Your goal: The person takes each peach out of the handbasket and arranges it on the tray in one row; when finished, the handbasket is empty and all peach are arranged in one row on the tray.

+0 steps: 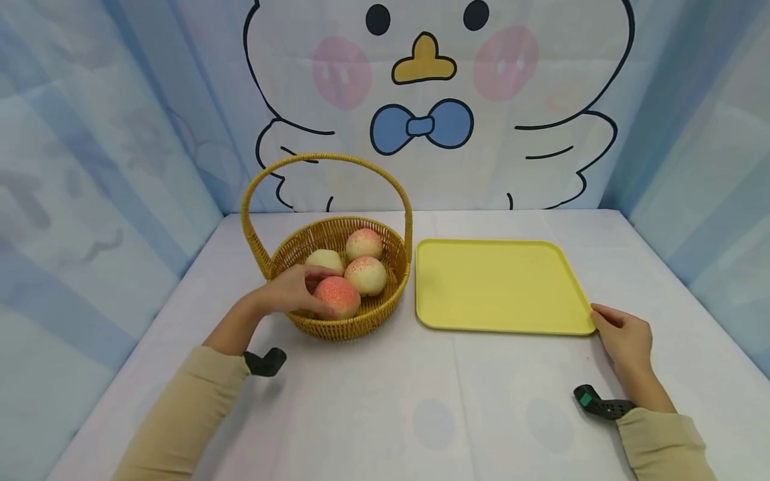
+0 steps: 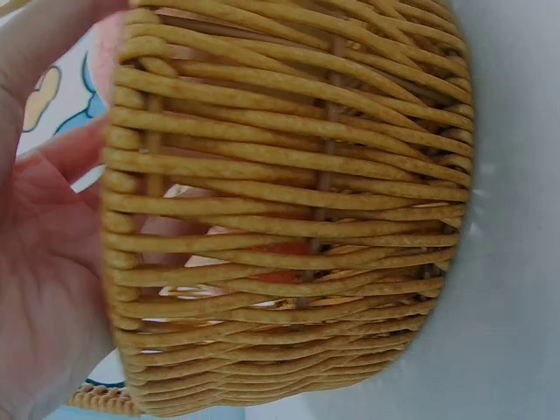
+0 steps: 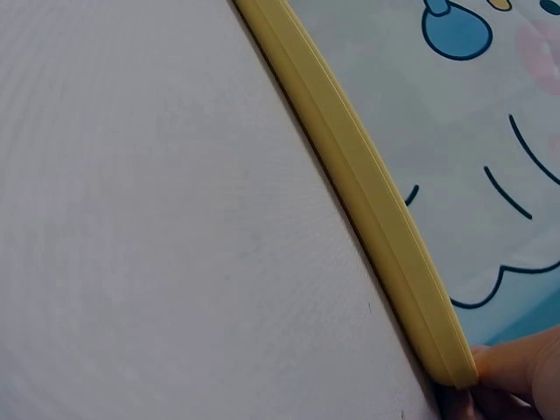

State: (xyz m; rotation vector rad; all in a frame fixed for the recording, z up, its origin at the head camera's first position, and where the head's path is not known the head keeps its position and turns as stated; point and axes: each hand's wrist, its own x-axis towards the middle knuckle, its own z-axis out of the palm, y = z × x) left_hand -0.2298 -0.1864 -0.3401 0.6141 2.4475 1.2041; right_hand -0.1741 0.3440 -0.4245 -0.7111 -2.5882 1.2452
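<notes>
My left hand [image 1: 293, 290] reaches over the near left rim of a wicker basket [image 1: 337, 329] and holds a red-blushed peach [image 1: 338, 298] between thumb and fingers. Beside that peach lie two pale, red-speckled peaches [image 1: 365, 276] and a cream one [image 1: 325, 260], partly hidden by the fingers. In the left wrist view the woven basket wall [image 2: 289, 166] covers most of the fruit, and the palm [image 2: 52, 254] shows at the left. Over on the right, my right hand [image 1: 627, 339] pinches the near right corner of a yellow tray [image 1: 499, 286], whose edge [image 3: 359, 184] fills the right wrist view.
The tall basket handle [image 1: 327, 157] arches above the fruit. A white cloth covers the table [image 1: 373, 401]. Behind it hangs a curtain [image 1: 421, 180] printed with a cartoon bird, and blue-white curtains [image 1: 78, 200] stand at both sides.
</notes>
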